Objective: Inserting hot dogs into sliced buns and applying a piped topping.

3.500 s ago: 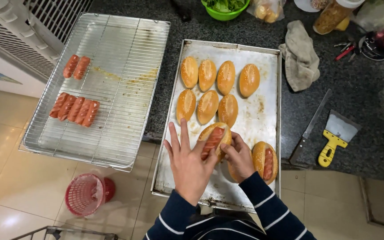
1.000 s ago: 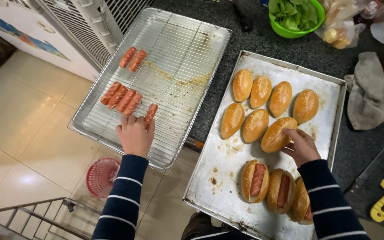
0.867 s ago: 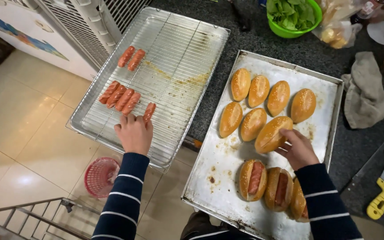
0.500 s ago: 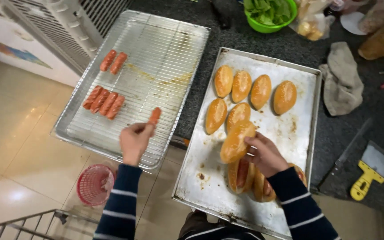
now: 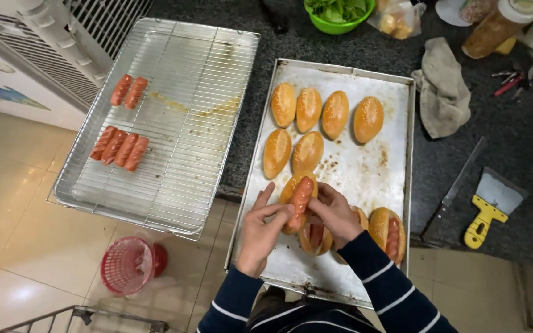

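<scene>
Reddish sausage (image 5: 301,196) sits pinched in the fingers of the left hand (image 5: 260,229) and right hand (image 5: 335,213), pressed into a split bun (image 5: 292,192) at the baking tray's (image 5: 396,161) near end. Bare tray lies leftward; filled buns (image 5: 387,229) crowd rightward.

The left hand (image 5: 260,231) and the right hand (image 5: 334,213) meet over a split bun (image 5: 291,206) and press a sausage (image 5: 300,197) into it, above the baking tray (image 5: 377,172). Six plain buns (image 5: 306,111) lie higher on the tray, and filled buns (image 5: 387,228) lie beside the right hand. On the wire rack (image 5: 174,123) to the left, six sausages (image 5: 121,148) rest. A yellow-handled scraper (image 5: 485,213) lies on the dark desk (image 5: 513,142).
</scene>
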